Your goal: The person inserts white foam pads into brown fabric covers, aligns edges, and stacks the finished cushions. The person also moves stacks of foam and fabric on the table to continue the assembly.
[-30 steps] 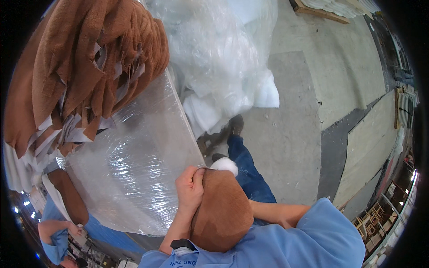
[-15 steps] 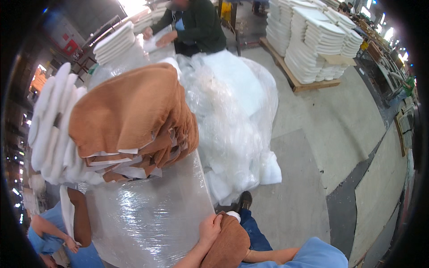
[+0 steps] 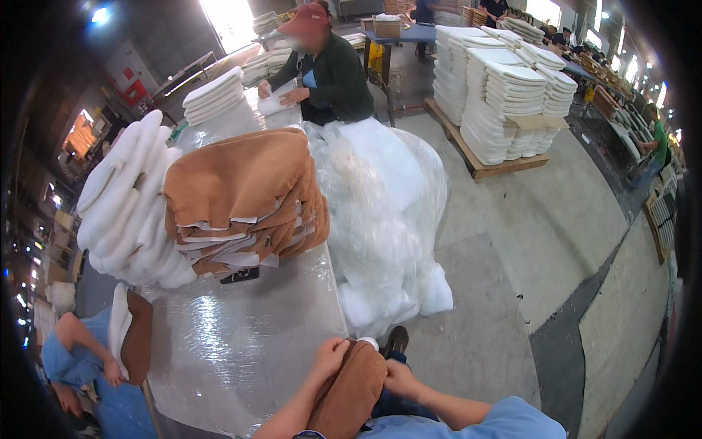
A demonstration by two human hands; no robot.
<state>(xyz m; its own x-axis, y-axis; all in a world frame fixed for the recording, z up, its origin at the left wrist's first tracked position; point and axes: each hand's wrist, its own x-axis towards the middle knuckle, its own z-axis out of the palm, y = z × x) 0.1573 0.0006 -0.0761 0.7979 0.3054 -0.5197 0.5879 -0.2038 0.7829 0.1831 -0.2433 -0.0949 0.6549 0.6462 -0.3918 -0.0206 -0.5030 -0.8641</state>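
Note:
A brown fabric cushion cover [image 3: 354, 388] is held close to my body, beside the table's near right corner. White padding [image 3: 369, 342] shows at its far end. My left hand [image 3: 333, 356] is closed on the cover's left edge near that end, and my right hand [image 3: 400, 380] pinches its right edge. How far the padding reaches inside is hidden. Farther off on the table, a pile of brown fabric covers [image 3: 241, 183] with pale undersides leans against a stack of white foam pads [image 3: 128, 205].
Plastic-wrapped white padding [image 3: 387, 219] stands right of the plastic-covered table [image 3: 241, 329]. A person in blue [image 3: 84, 351] holds a brown and white piece at left. Across the table, a person in a red cap [image 3: 333, 73] handles white material. White pads [image 3: 504, 95] fill a pallet at far right.
My right hand, hidden behind the cover earlier, now shows gripping its right edge. My left hand has shifted slightly left and up. The view has tilted, showing more of the room.

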